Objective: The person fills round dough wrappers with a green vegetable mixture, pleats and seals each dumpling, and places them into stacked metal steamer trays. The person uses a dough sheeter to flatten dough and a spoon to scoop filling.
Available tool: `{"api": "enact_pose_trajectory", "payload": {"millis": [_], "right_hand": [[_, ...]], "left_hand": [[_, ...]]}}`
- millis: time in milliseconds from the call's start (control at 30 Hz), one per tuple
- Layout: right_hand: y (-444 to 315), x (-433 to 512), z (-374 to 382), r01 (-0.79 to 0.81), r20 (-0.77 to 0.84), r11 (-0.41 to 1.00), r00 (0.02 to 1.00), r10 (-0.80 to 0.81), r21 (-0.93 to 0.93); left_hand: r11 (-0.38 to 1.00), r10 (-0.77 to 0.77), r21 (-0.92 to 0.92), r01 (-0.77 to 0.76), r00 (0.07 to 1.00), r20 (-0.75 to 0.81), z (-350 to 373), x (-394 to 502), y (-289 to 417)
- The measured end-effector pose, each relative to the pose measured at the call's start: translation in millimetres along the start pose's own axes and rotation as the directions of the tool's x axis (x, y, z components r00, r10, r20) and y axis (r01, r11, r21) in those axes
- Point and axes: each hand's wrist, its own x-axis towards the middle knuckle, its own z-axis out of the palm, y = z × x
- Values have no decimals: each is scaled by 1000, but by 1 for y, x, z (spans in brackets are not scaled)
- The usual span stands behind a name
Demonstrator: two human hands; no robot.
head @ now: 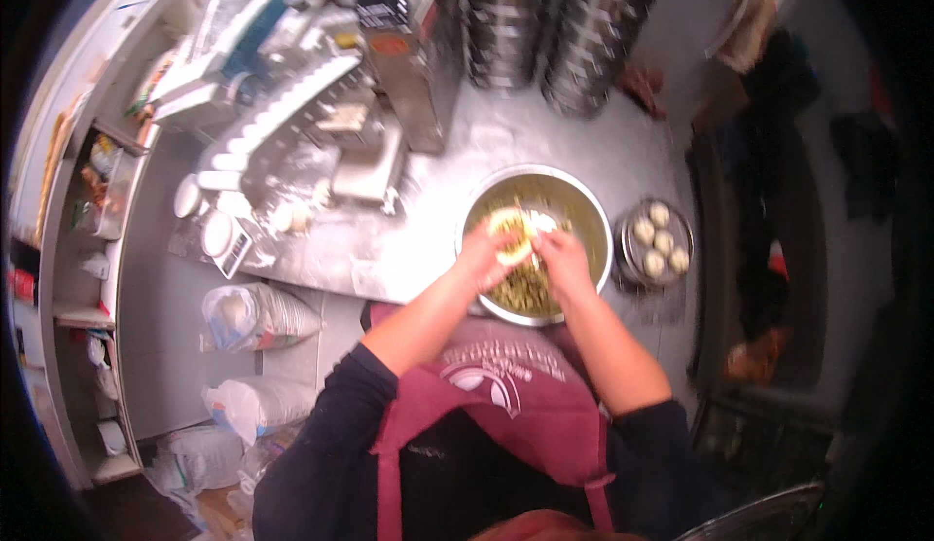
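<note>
My left hand (pixel 481 255) cups a round dough wrapper (pixel 516 255) above a large steel bowl (pixel 600 209). Green chopped filling (pixel 509 229) lies in the middle of the wrapper. At the wrapper's right edge, the fingertips of my right hand (pixel 562 255) are pinched together on the dough; blur hides the exact grip. More chopped green filling (pixel 527 291) covers the bowl's near side, below both hands. To the right of the bowl, several filled buns (pixel 659 240) sit in a round steamer tray (pixel 633 267).
Two tall stacks of metal steamers (pixel 507 30) (pixel 598 37) stand at the back. A dough machine with a conveyor (pixel 284 103) occupies the left of the steel table (pixel 430 249). Near the left corner are a small scale (pixel 235 253) and dough pieces (pixel 290 216). Sacks (pixel 255 316) stand below.
</note>
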Motion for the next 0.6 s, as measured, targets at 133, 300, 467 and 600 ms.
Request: {"api": "enact_pose_trajectory", "payload": {"millis": [133,300,467,600], "right_hand": [[0,-1,1,197,-15,960,979,-204,-199],[-5,-2,-6,-128,165,963,982,90,237],[-3,-7,-3,182,45,919,983,-178,-349],[-5,-8,-2,-65,125,986,991,46,151]], "left_hand": [[1000,-6,12,6,1000,-20,6,-8,0],[997,-1,81,-3,999,46,5,-17,-1],[986,-26,167,28,1000,-16,3,-20,0],[966,-45,258,34,998,38,2,-23,3]]}}
